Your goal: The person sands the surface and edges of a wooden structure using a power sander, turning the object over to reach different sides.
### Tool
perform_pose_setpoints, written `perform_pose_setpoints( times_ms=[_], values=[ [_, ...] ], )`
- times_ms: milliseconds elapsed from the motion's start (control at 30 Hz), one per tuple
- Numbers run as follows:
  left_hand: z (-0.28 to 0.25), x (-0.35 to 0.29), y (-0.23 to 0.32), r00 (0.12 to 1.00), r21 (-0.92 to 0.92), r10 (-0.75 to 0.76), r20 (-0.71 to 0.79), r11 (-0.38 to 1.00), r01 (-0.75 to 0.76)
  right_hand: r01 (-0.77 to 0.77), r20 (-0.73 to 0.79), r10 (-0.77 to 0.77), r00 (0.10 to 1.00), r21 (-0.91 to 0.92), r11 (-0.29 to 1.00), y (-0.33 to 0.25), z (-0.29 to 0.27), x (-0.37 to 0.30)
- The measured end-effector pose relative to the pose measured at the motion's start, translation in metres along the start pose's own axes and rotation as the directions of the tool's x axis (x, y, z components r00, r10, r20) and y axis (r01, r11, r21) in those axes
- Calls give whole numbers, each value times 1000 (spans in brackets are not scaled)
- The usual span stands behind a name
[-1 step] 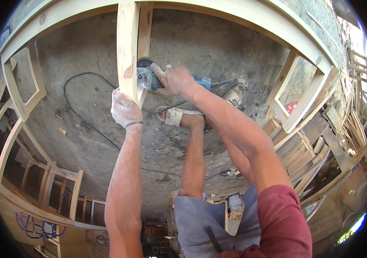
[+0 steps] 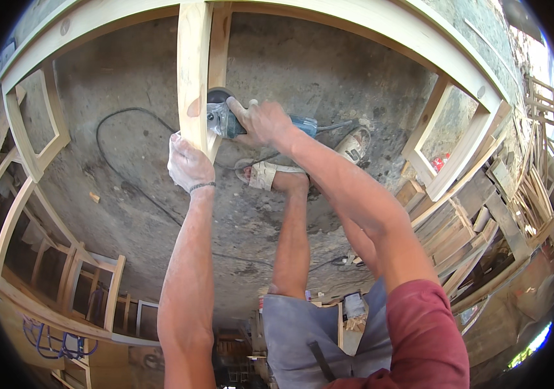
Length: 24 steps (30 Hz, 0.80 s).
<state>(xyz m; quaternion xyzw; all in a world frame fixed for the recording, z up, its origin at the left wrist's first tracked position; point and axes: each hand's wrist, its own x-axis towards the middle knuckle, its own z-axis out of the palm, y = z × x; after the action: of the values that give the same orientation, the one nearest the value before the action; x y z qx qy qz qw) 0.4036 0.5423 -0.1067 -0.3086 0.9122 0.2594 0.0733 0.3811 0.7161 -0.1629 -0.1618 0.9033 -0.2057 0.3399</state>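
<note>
At the far left, finished wooden frames (image 2: 30, 123) lean against the wall, with a chair frame (image 2: 92, 285) lower down. A black cord (image 2: 121, 168) loops across the concrete floor (image 2: 329, 84) toward the work.

My left hand (image 2: 189, 162) is closed around the lower end of the upright rail (image 2: 194, 78), fingers wrapped over its front face, thumb behind. The rail is pale softwood, part of a large curved frame (image 2: 367, 29) that spans the top of the view. It is stiff and light for its length, dry and rough enough to give a sure hold. I judge the best hold is low on the rail, just clear of the tool, so the wood does not chatter.

Just right of the rail, the grinder (image 2: 222, 120) sits with its disc against the rail's edge. My right hand (image 2: 260, 123) is clenched over the body, index finger laid forward along the head. The tool is compact, dense and hard-shelled; it will likely pull sideways under load, so the grip belongs on the body behind the head. I cannot tell whether the disc is turning.

Below it, my sandal (image 2: 264, 175) rests on the floor. A second power tool (image 2: 354, 146) lies beside it. At the right stands a smaller frame (image 2: 458, 142), then stacked offcuts (image 2: 484, 220).
</note>
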Motion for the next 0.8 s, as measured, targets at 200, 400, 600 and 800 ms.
perform_pose_setpoints(
  times_ms=[200, 400, 600, 800],
  values=[
    [2, -1, 0, 1000, -5, -6, -2, 1000, 6, -59, -40, 63, 997, 89, 994, 1, -9, 5],
    [-1, 0, -2, 1000, 12, -14, 10, 1000, 14, -51, -26, 52, 998, 50, 997, -6, 3, 1],
    [2, -1, -1, 1000, 27, -8, -3, 1000, 8, -58, -8, 59, 998, 103, 993, -18, 21, -8],
    [0, -3, -1, 1000, 18, 1, -2, 1000, -1, -82, -39, 87, 995, 126, 989, -4, 12, -16]
  ],
)
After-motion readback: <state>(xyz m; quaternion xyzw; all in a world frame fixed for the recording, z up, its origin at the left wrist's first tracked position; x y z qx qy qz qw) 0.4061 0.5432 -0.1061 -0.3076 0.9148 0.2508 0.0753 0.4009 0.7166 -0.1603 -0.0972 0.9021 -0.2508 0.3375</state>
